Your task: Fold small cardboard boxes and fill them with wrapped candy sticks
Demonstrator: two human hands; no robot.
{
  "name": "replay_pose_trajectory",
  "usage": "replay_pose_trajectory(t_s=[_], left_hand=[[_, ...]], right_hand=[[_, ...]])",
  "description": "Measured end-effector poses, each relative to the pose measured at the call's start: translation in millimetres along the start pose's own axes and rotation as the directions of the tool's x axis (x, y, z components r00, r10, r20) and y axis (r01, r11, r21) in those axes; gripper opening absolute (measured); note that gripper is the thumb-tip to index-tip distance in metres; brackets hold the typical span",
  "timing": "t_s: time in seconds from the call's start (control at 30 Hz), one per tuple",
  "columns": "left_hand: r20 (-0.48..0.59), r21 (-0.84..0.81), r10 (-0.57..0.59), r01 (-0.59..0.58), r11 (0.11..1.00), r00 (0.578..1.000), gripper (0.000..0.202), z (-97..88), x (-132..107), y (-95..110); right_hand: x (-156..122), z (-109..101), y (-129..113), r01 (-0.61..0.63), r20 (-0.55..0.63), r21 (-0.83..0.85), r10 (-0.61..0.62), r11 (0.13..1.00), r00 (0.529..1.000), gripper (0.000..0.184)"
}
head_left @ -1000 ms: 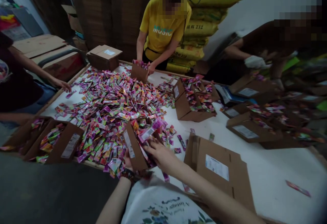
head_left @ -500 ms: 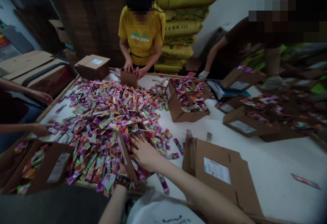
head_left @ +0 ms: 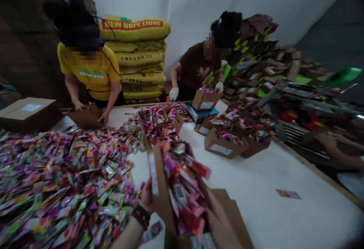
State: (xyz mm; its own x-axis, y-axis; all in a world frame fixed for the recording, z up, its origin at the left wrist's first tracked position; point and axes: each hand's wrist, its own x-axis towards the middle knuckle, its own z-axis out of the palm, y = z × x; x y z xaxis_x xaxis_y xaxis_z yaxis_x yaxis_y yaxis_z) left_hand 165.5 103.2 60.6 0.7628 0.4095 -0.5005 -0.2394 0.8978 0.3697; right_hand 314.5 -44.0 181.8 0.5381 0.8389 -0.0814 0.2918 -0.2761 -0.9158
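I hold a small open cardboard box [head_left: 159,188] full of colourful sachets up above the table's near edge. My left hand [head_left: 146,198], a beaded band at its wrist, grips the box's left wall. My right hand [head_left: 218,218] is closed round the box's right side, and most of its fingers are hidden behind the cardboard. A big loose heap of pink, purple and green sachets [head_left: 62,173] covers the white table [head_left: 270,203] to the left of the box. A flat cardboard box [head_left: 236,218] lies under my right forearm.
A person in a yellow shirt [head_left: 88,74] handles a box across the table. A person in brown with white gloves [head_left: 199,67] works at a box on a scale. Filled boxes [head_left: 224,143] stand mid-table. Yellow sacks [head_left: 136,55] are stacked behind. One sachet [head_left: 287,194] lies alone at right.
The box has come up off the table between both my hands, and my view has swung to the right. Before, my right hand pressed sachets down into it.
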Motion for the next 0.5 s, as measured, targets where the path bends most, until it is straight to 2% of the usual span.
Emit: replay_pose_trajectory(t_s=[0.07,0.1,0.13,0.2,0.27,0.37,0.43,0.5], left_hand=[[0.131,-0.028,-0.178,0.183,0.983,0.975,0.056,36.1,69.7,-14.5],[0.168,-0.02,-0.24,0.246,0.969,0.956,0.058,53.0,104.9,-23.6],[0.184,-0.008,-0.255,0.261,0.965,0.949,0.058,68.2,138.7,-33.2],[0.188,-0.027,-0.187,0.196,0.98,0.964,0.053,92.5,198.0,-50.8],[0.18,-0.05,-0.103,0.113,0.992,0.978,0.05,108.3,241.9,-61.1],[0.17,-0.015,-0.15,0.155,0.988,0.974,0.055,120.1,276.2,-61.5],[0.172,0.013,-0.185,0.185,0.983,0.968,0.055,123.3,283.0,-59.5],[0.183,0.044,-0.197,0.192,0.98,0.963,0.051,124.7,285.4,-62.2]], right_hand=[[43.5,-48.7,35.6,-0.04,-0.103,0.012,0.042,0.999,0.994,0.064],[66.9,-70.8,49.9,-0.055,-0.14,0.003,0.054,0.999,0.989,0.068],[90.4,-90.8,62.0,-0.061,-0.163,-0.01,0.058,0.998,0.985,0.071],[133.7,-122.9,81.1,-0.057,-0.171,-0.036,0.05,0.998,0.984,0.074],[166.4,-143.6,96.5,-0.058,-0.19,-0.042,0.049,0.997,0.981,0.075],[186.6,-159.2,120.3,-0.093,-0.241,-0.004,0.089,0.996,0.966,0.077],[181.9,-167.4,139.4,-0.125,-0.281,0.006,0.121,0.992,0.952,0.078],[170.9,-178.3,160.1,-0.142,-0.326,-0.055,0.117,0.988,0.938,0.077]])
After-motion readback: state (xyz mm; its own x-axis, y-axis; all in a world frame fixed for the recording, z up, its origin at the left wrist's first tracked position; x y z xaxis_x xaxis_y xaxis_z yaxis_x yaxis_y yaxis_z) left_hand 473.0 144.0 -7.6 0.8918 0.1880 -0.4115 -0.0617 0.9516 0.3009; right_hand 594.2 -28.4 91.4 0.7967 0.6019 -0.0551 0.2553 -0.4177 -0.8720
